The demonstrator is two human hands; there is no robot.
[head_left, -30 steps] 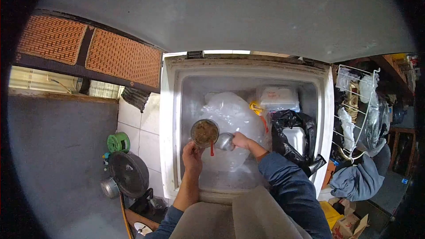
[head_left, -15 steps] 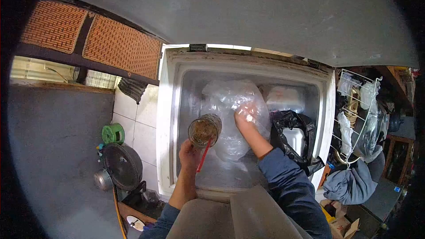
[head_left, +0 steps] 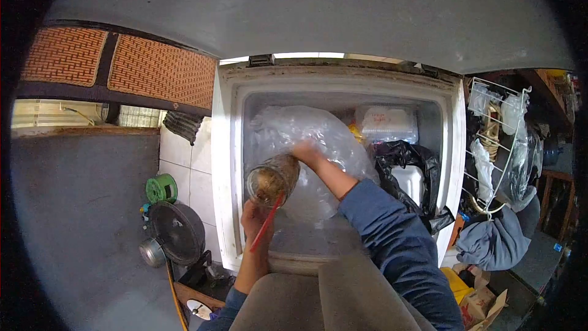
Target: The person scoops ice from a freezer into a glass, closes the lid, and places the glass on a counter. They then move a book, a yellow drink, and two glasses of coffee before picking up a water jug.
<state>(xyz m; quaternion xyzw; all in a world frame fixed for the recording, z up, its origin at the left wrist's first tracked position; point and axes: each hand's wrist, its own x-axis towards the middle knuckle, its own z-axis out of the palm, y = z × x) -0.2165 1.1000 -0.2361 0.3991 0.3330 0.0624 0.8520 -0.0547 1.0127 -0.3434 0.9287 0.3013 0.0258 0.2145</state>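
Note:
My left hand grips a clear glass jar, tilted, with brownish contents inside. A thin red strip hangs from the jar beside my left wrist. My right hand is over a large clear plastic bag, close to the jar's far end. Motion smears its fingers, so their grip cannot be made out. The bag lies puffed up inside an open white chest freezer.
Right in the freezer sit a black plastic bag around a white container and a stack of clear plastic containers. The raised grey lid stands behind. Left are a dark wok and a green reel; right, a white wire rack.
My right hand has moved left from the middle of the plastic bag to near the jar. The plastic bag has shifted left and spread, and the jar has tilted more.

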